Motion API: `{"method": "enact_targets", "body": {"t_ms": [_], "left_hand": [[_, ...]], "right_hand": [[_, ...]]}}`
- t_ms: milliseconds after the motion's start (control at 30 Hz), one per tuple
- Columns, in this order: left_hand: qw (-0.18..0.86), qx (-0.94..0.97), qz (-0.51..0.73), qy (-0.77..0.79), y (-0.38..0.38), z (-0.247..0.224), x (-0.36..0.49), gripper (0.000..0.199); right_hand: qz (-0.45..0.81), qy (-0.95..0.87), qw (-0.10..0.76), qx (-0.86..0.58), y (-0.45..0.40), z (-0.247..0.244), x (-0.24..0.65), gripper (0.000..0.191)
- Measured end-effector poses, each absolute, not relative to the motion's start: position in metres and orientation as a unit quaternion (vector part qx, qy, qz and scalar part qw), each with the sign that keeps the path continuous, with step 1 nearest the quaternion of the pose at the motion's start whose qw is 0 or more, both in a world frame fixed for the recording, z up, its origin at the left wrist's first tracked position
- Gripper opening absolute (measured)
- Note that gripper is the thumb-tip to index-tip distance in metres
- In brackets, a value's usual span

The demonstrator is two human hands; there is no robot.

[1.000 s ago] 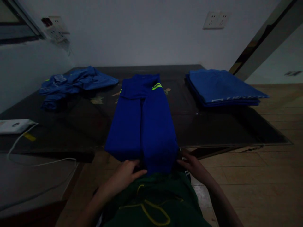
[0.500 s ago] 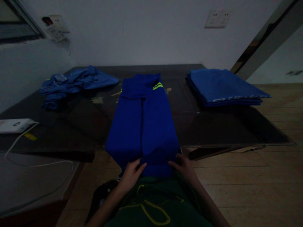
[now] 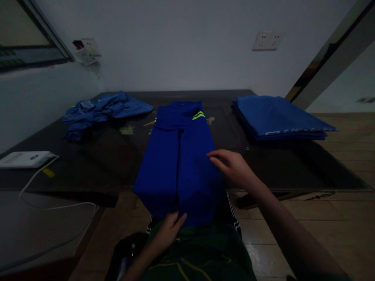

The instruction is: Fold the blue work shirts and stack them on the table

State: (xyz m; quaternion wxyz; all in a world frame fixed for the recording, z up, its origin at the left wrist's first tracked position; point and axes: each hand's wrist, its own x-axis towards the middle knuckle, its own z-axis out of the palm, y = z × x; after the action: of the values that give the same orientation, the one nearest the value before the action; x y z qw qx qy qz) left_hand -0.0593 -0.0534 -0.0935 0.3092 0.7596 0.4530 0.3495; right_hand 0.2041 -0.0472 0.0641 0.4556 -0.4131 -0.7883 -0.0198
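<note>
A bright blue shirt with yellow-green stripes lies lengthwise in front of me, its sides folded inward to a middle seam. Its far end rests on the dark table, while the near end hangs over the front edge toward my lap. Down at that near end, my left hand grips the fabric between thumb and fingers. My right hand hovers by the shirt's right edge, about halfway along. Its fingers are stretched out with the tips close together, and no cloth shows between them.
On the dark table, a crumpled blue garment lies at the back left and a stack of folded blue garments at the right. A white device with a cable sits at the left edge. Wall sockets are behind.
My right hand has left the shirt's near end and moved forward and up to its right edge. My left hand stays at the near end. The view has tilted up slightly.
</note>
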Motion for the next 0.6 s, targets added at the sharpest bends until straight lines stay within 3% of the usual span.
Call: {"method": "enact_targets", "body": {"t_ms": [100,200,367,600], "left_hand": [[0.303,0.770,0.337,0.449,-0.063,-0.090,-0.059,0.065],[0.289,0.788,0.304,0.450,-0.078,-0.079,-0.060,0.073],[0.286,0.864,0.238,0.339,-0.097,-0.055,-0.057,0.082],[0.183,0.848,0.264,0.422,-0.059,-0.082,-0.061,0.049]], "right_hand": [[-0.116,-0.818,0.383,-0.414,0.026,0.104,0.172,0.051],[-0.134,-0.828,0.305,-0.451,0.085,0.119,0.146,0.061],[-0.166,-0.820,0.291,-0.465,0.119,0.114,0.138,0.064],[-0.154,-0.820,0.331,-0.441,0.109,0.120,0.148,0.059]]}}
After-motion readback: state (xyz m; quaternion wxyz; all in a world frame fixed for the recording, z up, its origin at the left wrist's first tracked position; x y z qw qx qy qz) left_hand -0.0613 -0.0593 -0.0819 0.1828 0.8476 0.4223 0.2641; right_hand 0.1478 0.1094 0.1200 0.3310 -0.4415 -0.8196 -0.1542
